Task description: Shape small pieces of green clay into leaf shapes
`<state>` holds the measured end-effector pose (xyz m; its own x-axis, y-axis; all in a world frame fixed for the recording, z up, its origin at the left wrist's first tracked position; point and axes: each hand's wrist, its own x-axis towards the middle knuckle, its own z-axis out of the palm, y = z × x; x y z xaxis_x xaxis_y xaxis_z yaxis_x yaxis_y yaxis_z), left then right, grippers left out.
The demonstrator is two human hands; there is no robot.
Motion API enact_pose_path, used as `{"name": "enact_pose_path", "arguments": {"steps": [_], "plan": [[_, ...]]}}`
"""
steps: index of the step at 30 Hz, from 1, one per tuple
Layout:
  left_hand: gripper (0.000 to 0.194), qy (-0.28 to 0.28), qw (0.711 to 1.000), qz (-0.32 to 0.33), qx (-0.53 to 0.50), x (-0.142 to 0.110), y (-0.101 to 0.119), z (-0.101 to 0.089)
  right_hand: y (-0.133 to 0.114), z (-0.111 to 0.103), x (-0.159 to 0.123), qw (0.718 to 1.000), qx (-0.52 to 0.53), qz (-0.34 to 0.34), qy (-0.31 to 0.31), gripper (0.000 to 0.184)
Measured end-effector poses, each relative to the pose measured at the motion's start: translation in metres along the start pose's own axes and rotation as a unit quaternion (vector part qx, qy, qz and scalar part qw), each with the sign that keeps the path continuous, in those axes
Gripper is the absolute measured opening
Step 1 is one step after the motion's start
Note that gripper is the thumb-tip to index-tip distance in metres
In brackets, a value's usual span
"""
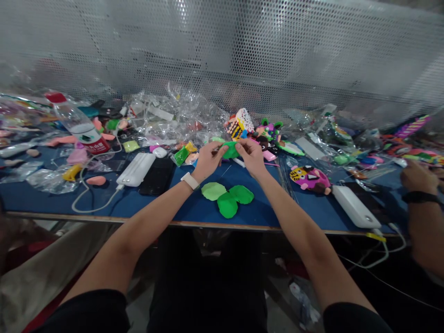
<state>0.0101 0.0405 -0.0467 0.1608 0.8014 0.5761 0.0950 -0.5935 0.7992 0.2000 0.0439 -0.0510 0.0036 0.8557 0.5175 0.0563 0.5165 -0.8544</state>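
Both my hands meet above the blue table [173,203] and pinch one flat piece of green clay [230,150] between them. My left hand [208,159], with a white wristband, grips its left side; my right hand [251,156] grips its right side. Just in front of my hands, three flattened green clay discs [227,198] lie touching each other on the table.
A white power bank [136,169] with a cable and a black phone [157,176] lie to the left, near a plastic bottle [81,126]. Clay figures [310,178], crumpled plastic bags [173,115] and another power bank [355,206] lie around. Another person's arm [421,203] is at right.
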Motion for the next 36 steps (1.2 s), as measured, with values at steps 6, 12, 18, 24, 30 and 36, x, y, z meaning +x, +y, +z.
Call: {"name": "enact_pose_path", "arguments": {"steps": [6, 12, 18, 24, 30, 36], "plan": [[0.070, -0.024, 1.000, -0.007, -0.015, 0.000, 0.000, 0.001, -0.006, 0.002, -0.002, 0.999, -0.025, -0.004, -0.045, 0.064], [0.069, -0.021, 0.999, -0.030, -0.026, -0.002, 0.000, 0.003, -0.006, 0.005, -0.003, 1.000, 0.000, 0.014, -0.014, 0.064], [0.068, -0.003, 1.000, -0.009, -0.010, -0.001, 0.001, 0.002, -0.005, 0.010, -0.004, 0.999, 0.023, 0.031, 0.001, 0.065], [0.067, -0.023, 0.999, -0.018, -0.018, -0.003, 0.001, 0.003, -0.006, 0.009, -0.006, 1.000, -0.002, 0.013, 0.019, 0.066], [0.063, 0.008, 1.000, 0.004, 0.006, -0.002, -0.003, 0.004, -0.014, 0.008, -0.010, 0.992, -0.101, -0.069, -0.001, 0.065], [0.060, -0.016, 1.000, -0.011, 0.001, -0.001, -0.004, 0.005, -0.010, 0.012, -0.012, 0.990, -0.115, -0.080, 0.022, 0.065]]}}
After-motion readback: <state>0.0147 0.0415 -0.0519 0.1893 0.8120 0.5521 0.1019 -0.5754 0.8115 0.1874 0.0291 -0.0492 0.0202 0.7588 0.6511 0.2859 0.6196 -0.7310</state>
